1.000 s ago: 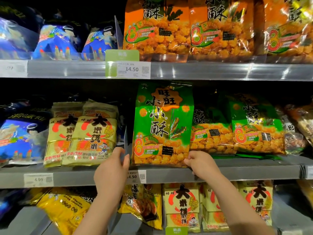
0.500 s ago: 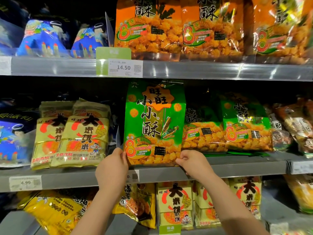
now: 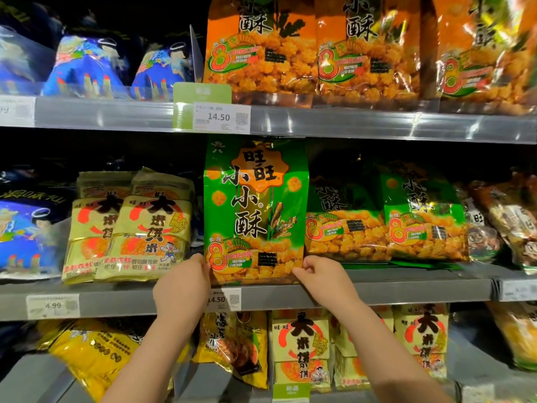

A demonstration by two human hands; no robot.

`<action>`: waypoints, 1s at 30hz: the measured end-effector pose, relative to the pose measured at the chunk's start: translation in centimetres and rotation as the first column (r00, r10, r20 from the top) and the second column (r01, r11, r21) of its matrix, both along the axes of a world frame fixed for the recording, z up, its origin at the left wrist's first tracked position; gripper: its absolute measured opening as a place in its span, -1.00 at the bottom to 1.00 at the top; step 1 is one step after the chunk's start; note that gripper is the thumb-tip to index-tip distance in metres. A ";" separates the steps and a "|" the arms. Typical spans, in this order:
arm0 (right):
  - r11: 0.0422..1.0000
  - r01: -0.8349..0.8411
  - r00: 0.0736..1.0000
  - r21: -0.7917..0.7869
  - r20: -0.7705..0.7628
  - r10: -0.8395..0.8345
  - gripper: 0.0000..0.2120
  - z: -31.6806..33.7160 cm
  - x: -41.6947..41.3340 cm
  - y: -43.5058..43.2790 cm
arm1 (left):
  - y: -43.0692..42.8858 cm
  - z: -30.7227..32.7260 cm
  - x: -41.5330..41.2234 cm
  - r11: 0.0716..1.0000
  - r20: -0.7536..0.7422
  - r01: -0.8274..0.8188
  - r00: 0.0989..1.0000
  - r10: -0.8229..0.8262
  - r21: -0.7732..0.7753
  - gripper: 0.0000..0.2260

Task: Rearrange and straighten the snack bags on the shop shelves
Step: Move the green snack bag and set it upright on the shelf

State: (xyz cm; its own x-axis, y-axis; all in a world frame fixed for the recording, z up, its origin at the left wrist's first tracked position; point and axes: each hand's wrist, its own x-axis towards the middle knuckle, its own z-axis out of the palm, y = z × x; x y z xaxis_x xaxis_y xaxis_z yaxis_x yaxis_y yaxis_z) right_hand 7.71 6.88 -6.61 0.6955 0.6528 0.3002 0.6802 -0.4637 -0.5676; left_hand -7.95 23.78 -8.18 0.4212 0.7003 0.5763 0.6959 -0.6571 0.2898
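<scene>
A tall green snack bag (image 3: 255,205) stands upright at the front of the middle shelf (image 3: 406,292). My left hand (image 3: 181,289) pinches its lower left corner. My right hand (image 3: 324,279) pinches its lower right corner. Two more green bags (image 3: 344,225) (image 3: 422,216) lean back to its right, set deeper on the shelf. To its left stand two pale yellow rice-cracker bags (image 3: 130,228).
Orange bags (image 3: 261,45) line the top shelf, with blue bags (image 3: 84,68) to their left. A price tag reading 14.50 (image 3: 220,117) hangs on the top rail. The bottom shelf holds yellow bags (image 3: 96,353) and more cracker packs (image 3: 300,353). Brown bags (image 3: 511,216) lie at the far right.
The view has drifted slightly, so the shelves sit a little further left and lower. Both hands stay on the green bag's bottom corners; the bag stands a bit more upright and forward.
</scene>
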 end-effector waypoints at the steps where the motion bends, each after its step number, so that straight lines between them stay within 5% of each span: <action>1: 1.000 0.003 1.000 0.017 0.021 -0.003 -0.70 0.2 0.0 0.0 | 0.3 0.4 0.1 1.000 -0.021 -0.003 1.000 0.003 -0.011 -0.77; 21: 0.988 0.078 0.992 0.130 0.087 -0.090 -0.86 0.9 0.0 1.2 | 0.9 2.1 0.3 0.996 -0.086 0.062 0.994 -0.068 -0.068 -0.67; 30: 0.987 0.134 0.986 0.087 0.083 -0.141 -0.72 1.2 0.2 1.9 | 1.4 1.5 -0.2 0.996 -0.106 0.076 0.991 -0.080 -0.044 -0.65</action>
State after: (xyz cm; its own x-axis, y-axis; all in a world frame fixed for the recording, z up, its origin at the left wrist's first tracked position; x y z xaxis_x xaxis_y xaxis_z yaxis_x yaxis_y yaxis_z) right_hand 7.93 8.77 -5.46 0.7453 0.5238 0.4125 0.6624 -0.5117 -0.5471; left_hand -8.17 25.14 -6.73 0.5334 0.6846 0.4968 0.6716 -0.6999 0.2433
